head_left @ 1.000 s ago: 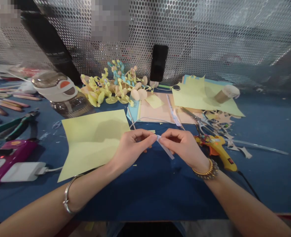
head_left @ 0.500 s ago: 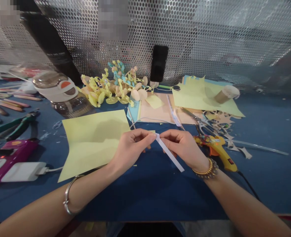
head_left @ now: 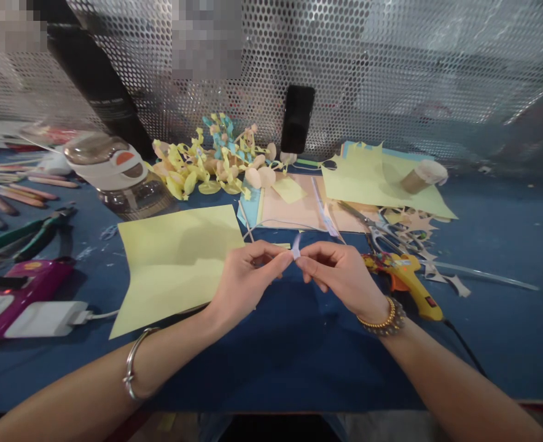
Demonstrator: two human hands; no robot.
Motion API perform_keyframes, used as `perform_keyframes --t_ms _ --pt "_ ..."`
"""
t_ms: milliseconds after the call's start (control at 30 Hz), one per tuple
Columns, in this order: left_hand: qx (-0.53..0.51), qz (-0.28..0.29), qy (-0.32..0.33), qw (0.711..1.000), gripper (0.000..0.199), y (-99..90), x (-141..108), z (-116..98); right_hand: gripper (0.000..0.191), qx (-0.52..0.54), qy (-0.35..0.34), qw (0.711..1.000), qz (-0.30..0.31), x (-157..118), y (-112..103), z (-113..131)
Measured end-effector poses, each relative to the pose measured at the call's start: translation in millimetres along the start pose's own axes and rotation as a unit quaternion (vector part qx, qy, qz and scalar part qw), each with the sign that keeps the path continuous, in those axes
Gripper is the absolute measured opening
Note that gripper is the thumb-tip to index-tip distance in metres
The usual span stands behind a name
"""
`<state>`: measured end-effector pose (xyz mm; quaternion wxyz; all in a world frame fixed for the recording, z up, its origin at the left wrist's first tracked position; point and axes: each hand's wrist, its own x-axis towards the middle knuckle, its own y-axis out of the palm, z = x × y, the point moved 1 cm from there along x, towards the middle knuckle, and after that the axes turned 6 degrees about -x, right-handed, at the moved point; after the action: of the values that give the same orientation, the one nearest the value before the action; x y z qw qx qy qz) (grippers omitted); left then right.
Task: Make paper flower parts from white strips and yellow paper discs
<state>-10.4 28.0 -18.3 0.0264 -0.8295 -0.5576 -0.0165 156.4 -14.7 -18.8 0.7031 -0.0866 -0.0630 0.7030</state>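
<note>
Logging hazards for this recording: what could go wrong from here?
The thin pale strip, pinched by the left hand and right hand, might tear or slip. The yellow glue gun lies close to the right hand and, if hot, could burn it. The yellow sheet beside the left hand might get dragged.

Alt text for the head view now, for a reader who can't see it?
The left hand and right hand pinch a pale strip over a blue table. A yellow sheet lies by the left, a yellow glue gun by the right; behind are paper decorations and a dark phone.
</note>
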Motion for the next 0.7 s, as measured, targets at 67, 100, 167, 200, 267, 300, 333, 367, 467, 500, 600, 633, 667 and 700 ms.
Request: perform_keyframes --t_ms 67,100,167,200,267,300,333,367,467,500,600,633,667,700 --pt "0.003 0.006 0.009 1.000 0.014 -0.2 -0.3 0.9 0.018 0.000 -0.003 1.000 -0.005 0.1 0.7 0.2" --pt "0.007 0.008 0.012 1.000 0.013 -0.5 -0.4 1.5 0.018 0.000 -0.004 1.000 -0.008 0.1 0.9 0.3" --pt "0.014 0.016 0.016 1.000 0.013 -1.3 -0.5 3.0 0.018 0.001 -0.003 1.000 -0.013 0.1 0.9 0.2" --pt "0.017 0.022 0.016 0.999 0.012 -1.8 -0.5 3.9 0.018 0.002 -0.002 1.000 -0.014 0.0 0.8 0.2" --pt "0.015 0.027 0.015 0.999 0.013 -2.6 -0.2 5.3 0.018 0.001 0.002 1.000 -0.015 -0.1 0.5 0.5" --pt "0.013 0.027 0.013 0.999 0.015 -2.9 0.0 5.7 0.018 -0.002 0.004 1.000 -0.014 -0.2 0.5 0.9" --pt "0.010 0.023 0.013 1.000 0.015 -3.2 0.3 5.9 0.018 -0.006 0.005 1.000 -0.014 -0.4 0.6 1.6" --pt "0.008 0.018 0.012 1.000 0.014 -3.5 0.5 5.9 0.018 -0.012 0.004 1.000 -0.014 -0.6 0.8 2.5" --pt "0.005 0.008 0.008 1.000 0.012 -3.8 1.0 4.4 0.017 -0.031 -0.008 0.999 -0.017 -1.3 1.6 5.7" --pt "0.003 0.006 0.001 1.000 0.012 -3.7 1.0 3.6 0.016 -0.034 -0.016 0.999 -0.018 -1.5 1.9 6.6" --pt "-0.010 0.007 -0.027 1.000 0.015 -2.7 1.2 0.9 0.011 -0.033 -0.032 0.999 -0.016 -1.5 2.6 7.8" --pt "-0.014 0.006 -0.034 0.999 0.016 -2.4 1.3 0.1 0.011 -0.032 -0.033 0.999 -0.015 -1.4 2.8 7.8" --pt "-0.017 0.005 -0.039 0.999 0.016 -2.1 1.4 -0.5 0.011 -0.031 -0.033 0.999 -0.015 -1.2 3.0 7.7" --pt "-0.019 0.004 -0.041 0.999 0.017 -1.9 1.5 -1.0 0.012 -0.031 -0.033 0.999 -0.015 -1.0 3.1 7.5"
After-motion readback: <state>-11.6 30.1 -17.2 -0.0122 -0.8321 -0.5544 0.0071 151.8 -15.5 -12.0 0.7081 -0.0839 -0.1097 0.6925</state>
